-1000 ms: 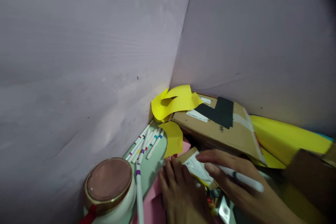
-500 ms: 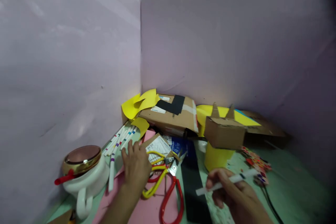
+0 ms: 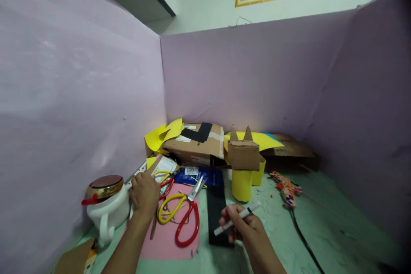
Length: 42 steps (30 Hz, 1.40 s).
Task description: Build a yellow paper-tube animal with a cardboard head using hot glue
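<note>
My right hand (image 3: 242, 224) is closed around a white marker (image 3: 252, 209) with a dark band, held at a slant above a black strip (image 3: 216, 209). At the left, my left hand (image 3: 144, 190) bends its fingers down over the white markers (image 3: 129, 185), which it mostly covers. Its thumb side lies against a cardboard piece with a white label (image 3: 165, 165); what the fingers grip, if anything, is hidden. Between the hands, scissors (image 3: 194, 195) with one yellow and one red handle lie partly open on pink paper (image 3: 167, 246). A second yellow-and-red-handled tool (image 3: 167, 182) lies behind them.
A white mug (image 3: 109, 212) with a gold-rimmed lid (image 3: 105, 186) stands at far left. Behind are a cardboard box (image 3: 192, 150), yellow sheets (image 3: 157, 137) and a blue packet (image 3: 199, 175). An eared cardboard head on a yellow tube (image 3: 242, 186) stands right of centre, near a patterned piece (image 3: 287, 188).
The view has tilted up and drawn back. My left hand's spread fingers have bent in over the markers. The labelled cardboard lies farther left, and the scissors lie apart from the other tool.
</note>
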Tool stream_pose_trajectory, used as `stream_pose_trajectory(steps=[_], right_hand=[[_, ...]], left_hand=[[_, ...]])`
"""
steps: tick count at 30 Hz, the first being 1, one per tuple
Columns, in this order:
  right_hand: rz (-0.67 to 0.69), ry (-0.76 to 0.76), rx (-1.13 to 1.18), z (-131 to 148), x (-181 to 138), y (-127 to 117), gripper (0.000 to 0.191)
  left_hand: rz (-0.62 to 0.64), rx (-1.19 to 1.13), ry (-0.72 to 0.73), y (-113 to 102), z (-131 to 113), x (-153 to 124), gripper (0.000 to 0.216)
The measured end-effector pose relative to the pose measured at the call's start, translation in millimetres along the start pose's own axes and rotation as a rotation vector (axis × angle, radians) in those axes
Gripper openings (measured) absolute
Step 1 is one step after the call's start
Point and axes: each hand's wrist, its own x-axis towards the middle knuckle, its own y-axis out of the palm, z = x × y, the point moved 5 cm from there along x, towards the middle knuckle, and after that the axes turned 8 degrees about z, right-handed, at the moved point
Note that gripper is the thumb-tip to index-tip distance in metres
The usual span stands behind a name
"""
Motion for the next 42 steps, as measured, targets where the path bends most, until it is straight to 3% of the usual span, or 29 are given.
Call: stream_pose_trajectory(steps=[6, 9, 12, 15, 17, 21, 26, 28, 30, 33, 36, 38, 42], right_hand=[[0.143, 0.049, 0.285, -9, -1, 9, 0.048], [0.185, 0.08, 0.344, -12, 2, 9, 0.05], [0.247, 0.101, 0.267, -13, 8, 9, 0.054], [0.318, 0.128, 0.231, -11, 9, 9, 0.06], [0.351, 0.142, 0.241, -10, 6, 7, 0.059], [0.398, 0.189, 0.257, -10, -4, -4, 0.052], [0.388, 0.233, 0.324, -16, -11, -15, 0.044], [0.327, 0.235, 0.352, -16, -12, -17, 0.039], [0.227, 0.215, 0.363, -13, -13, -22, 0.035], [0.099, 0.164, 0.375, -6, -15, -31, 0.034], [0.058, 0.153, 0.365, -5, -16, -35, 0.036], [0.047, 0.16, 0.348, -6, -17, -36, 0.037], [0.044, 0.178, 0.324, -14, -15, -35, 0.041]], left_hand=[[-0.108, -0.314, 0.134, -11, -14, -6, 0.035], [-0.04, -0.564, 0.285, -22, -39, -30, 0.034], [0.173, -0.798, 0.381, -28, -71, -61, 0.03], [0.745, -1.428, 0.07, -9, -98, -86, 0.025], [0.962, -1.608, -0.066, -1, -117, -97, 0.029], [1.071, -1.718, -0.087, 9, -140, -101, 0.034], [1.145, -1.782, -0.041, 19, -142, -113, 0.035], [1.125, -1.712, 0.013, 23, -137, -117, 0.033], [1.029, -1.564, 0.083, 25, -131, -118, 0.031], [0.653, -1.178, 0.277, 15, -121, -106, 0.02], [0.316, -0.445, 0.456, -1, -119, -94, 0.027], [0.304, -0.099, 0.444, 0, -116, -86, 0.032], [0.383, 0.008, 0.408, 9, -108, -75, 0.031]])
